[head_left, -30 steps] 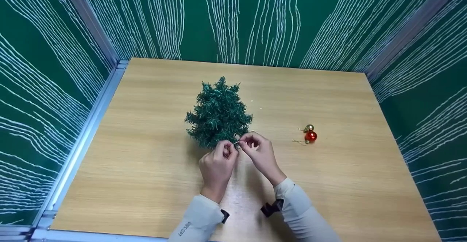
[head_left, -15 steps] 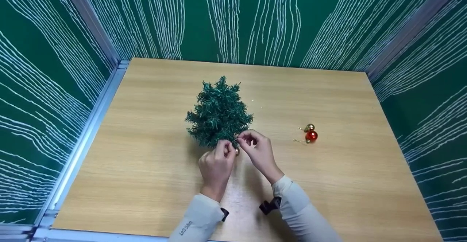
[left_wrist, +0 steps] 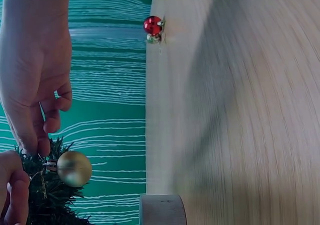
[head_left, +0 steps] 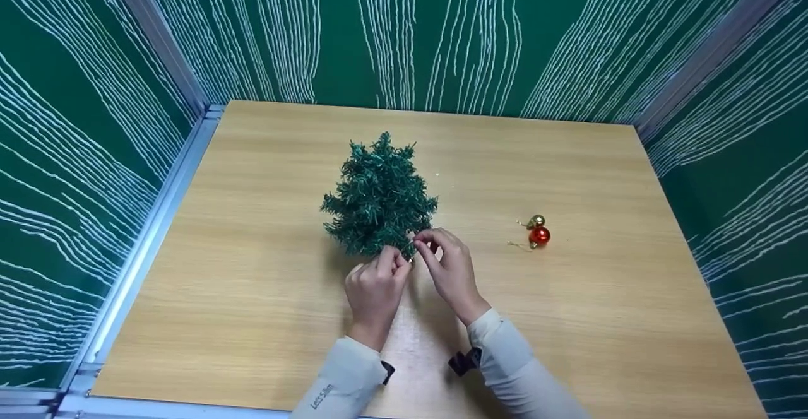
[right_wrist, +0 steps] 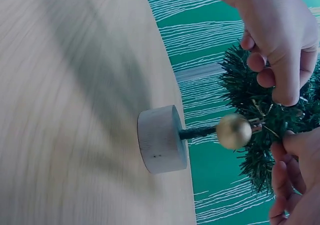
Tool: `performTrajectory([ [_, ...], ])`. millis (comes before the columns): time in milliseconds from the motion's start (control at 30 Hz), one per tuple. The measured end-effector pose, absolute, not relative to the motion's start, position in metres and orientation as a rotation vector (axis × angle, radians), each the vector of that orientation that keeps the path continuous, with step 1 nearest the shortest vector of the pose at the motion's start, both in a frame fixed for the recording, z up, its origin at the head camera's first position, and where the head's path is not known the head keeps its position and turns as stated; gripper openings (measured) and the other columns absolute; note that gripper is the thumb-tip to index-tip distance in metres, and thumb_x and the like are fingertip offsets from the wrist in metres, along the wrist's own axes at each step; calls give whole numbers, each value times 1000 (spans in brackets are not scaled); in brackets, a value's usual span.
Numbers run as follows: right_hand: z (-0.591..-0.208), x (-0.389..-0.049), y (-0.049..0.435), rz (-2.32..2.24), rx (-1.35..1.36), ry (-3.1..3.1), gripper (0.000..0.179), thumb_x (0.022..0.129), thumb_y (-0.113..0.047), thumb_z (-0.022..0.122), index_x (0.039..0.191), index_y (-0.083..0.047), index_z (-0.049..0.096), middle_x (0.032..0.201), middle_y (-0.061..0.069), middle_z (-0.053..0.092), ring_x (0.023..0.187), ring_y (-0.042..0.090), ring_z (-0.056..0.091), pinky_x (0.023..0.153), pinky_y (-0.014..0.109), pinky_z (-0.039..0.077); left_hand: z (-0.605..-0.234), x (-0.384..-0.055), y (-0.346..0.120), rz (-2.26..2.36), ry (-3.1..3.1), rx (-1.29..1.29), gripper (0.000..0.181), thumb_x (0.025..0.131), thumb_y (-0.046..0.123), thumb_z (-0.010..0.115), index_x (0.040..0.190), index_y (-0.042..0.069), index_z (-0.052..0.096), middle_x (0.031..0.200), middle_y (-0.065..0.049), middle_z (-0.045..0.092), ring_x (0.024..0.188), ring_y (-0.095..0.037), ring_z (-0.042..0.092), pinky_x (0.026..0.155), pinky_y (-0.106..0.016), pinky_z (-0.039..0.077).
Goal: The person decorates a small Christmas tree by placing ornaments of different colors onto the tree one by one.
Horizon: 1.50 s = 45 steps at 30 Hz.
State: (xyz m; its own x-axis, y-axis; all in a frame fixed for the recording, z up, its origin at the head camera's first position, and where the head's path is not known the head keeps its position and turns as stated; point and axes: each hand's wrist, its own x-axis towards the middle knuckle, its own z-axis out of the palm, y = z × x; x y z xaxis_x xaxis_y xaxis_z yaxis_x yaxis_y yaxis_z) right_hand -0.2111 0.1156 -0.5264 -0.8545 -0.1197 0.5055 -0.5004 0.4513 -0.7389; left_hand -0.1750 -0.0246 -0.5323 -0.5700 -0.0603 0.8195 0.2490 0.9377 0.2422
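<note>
A small artificial Christmas tree (head_left: pixel 379 198) stands upright on the table, its round pale wooden base (right_wrist: pixel 162 140) showing in the right wrist view. A gold bauble (right_wrist: pixel 234 131) hangs at a low front branch, with its thin gold loop running into the needles. My left hand (head_left: pixel 377 289) pinches the branch tip beside that loop, thumb against forefinger. From the other side, my right hand (head_left: pixel 449 274) pinches the loop with thumb and forefinger close to the branch. In the head view the fingers hide most of this bauble. The loop's exact path among the needles cannot be made out.
To the right on the wooden table (head_left: pixel 593 318) lie a red bauble (head_left: pixel 540 236) and another gold bauble (head_left: pixel 537 221), side by side, their loops pointing left. Green walls with white wavy lines close in the back and sides.
The right hand's fingertips have drawn slightly right and down from the branch. The left hand has tipped a little lower. Tree and loose baubles stay where they were.
</note>
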Motion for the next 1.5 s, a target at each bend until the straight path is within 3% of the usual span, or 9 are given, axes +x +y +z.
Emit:
performTrajectory([
  [167,-527,-208,117,1345,538,-2289,5,92,-11,67,94,-10,72,87,-3,70,75,9,59,68,28,50,-531,-173,-25,-424,-2140,-141,10,75,13,73,75,14,63,52,8,54,39,-11,45,41,-28,36],
  [633,-522,-204,119,1393,534,-2269,5,91,-8,68,94,-8,73,89,-3,70,75,9,58,65,35,50,-515,-165,-30,-540,-2096,-150,4,78,15,71,80,15,68,53,8,57,39,-10,44,42,-28,36],
  [867,-523,-203,118,1432,544,-2233,9,88,-5,72,94,-11,73,88,0,71,73,11,59,65,30,50,-512,-165,-38,-585,-2088,-149,4,79,14,71,81,13,68,56,7,59,40,-9,43,42,-28,38],
  [1100,-491,-186,109,1432,527,-2204,13,79,10,73,90,4,70,82,13,69,68,27,61,62,41,51,-511,-165,-44,-607,-2084,-139,3,80,13,71,81,13,68,56,6,58,40,-10,42,42,-28,38],
  [1500,-513,-193,121,1430,514,-2209,16,77,8,76,90,1,71,78,11,68,67,27,60,61,34,49,-510,-167,-48,-691,-2071,-86,8,81,15,72,88,12,70,58,4,62,42,-11,50,42,-32,42],
])
